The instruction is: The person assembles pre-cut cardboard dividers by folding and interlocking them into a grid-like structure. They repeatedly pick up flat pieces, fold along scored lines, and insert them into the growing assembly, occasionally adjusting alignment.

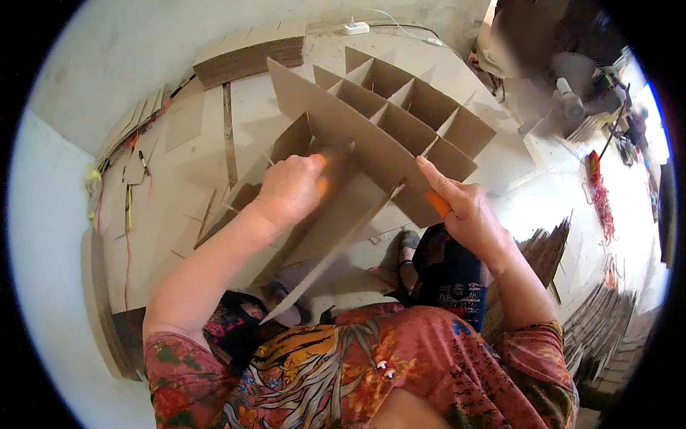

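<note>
So, head view: your right hand (468, 211) pinches the cardboard grid (346, 129) in front of you by its near side, probably steadying it, while your left hand's (291, 186) hold is too blurry to tell.

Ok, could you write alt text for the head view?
A person's left hand and right hand hold a partly assembled cardboard divider grid. A stack of cardboard sheets lies beyond it at upper left; tangled red string lies at right.
</note>
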`<state>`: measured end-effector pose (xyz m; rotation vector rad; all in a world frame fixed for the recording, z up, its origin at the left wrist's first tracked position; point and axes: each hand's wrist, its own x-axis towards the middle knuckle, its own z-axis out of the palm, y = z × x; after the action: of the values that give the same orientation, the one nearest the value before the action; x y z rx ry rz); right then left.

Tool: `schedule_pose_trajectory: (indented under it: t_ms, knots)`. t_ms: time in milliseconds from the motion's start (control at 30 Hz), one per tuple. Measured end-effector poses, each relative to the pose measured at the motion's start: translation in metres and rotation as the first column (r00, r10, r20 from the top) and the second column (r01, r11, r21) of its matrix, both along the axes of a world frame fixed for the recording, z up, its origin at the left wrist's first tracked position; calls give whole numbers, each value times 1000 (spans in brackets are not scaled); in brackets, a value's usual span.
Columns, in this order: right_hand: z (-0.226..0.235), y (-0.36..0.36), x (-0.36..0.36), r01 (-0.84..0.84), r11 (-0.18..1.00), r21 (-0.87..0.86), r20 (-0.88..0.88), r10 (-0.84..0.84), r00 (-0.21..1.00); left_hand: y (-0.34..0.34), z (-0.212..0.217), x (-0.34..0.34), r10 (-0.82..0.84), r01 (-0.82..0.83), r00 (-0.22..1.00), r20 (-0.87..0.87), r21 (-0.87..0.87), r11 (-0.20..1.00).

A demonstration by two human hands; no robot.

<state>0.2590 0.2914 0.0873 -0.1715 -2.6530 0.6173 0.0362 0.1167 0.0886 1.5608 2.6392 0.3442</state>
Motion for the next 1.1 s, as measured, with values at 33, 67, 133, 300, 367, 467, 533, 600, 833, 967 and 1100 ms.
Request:
schedule_pose_trajectory:
  t_ms: [33, 67, 133, 300, 367, 467, 533, 600, 833, 967, 1100]
  knots:
    - [3, 0, 0, -18, 1000, -11, 6, 18, 1000, 0, -4, -2, 32, -32, 999, 10, 1, 999]
    - [9, 2, 2, -35, 999, -23, 13, 35, 999, -1, -7, -4, 62, -62, 998, 20, 2, 998]
    - [19, -1, 0, -35, 998, -56, 87, 39, 995, -3, -6, -10, 65, -64, 998, 15, -2, 998]
    - [16, -5, -3, 9, 1000, -15, 354, -4, 935, -5, -9, -7, -23, -1, 971, 240, 99, 995]
    - [14, -3, 2, -1, 1000, -3, 263, 2, 965, -7, -7, -8, -6, -34, 964, 266, 142, 989]
    - [12, 3, 1, -21, 1000, 11, 185, 18, 983, -18, 12, -28, 19, 98, 970, -240, 466, 879]
    - [0, 1, -2, -71, 995, 73, 191, 56, 980, -27, 11, -47, 146, -50, 965, -220, 390, 919]
    - [-7, 2, -1, -83, 989, 121, 205, 57, 977, -30, 10, -69, 259, -281, 956, 134, 186, 941]
    - [-17, 35, -11, 106, 988, 111, 23, -110, 994, -109, -25, -197, 451, -488, 846, 284, 75, 870]
    - [-36, 43, -22, 152, 988, 29, -51, -150, 987, -143, -81, -250, 655, -665, 743, 137, 37, 746]
    - [-42, 42, -23, 188, 982, -34, -89, -190, 978, -122, -103, -287, 729, -729, 685, 13, 6, 685]
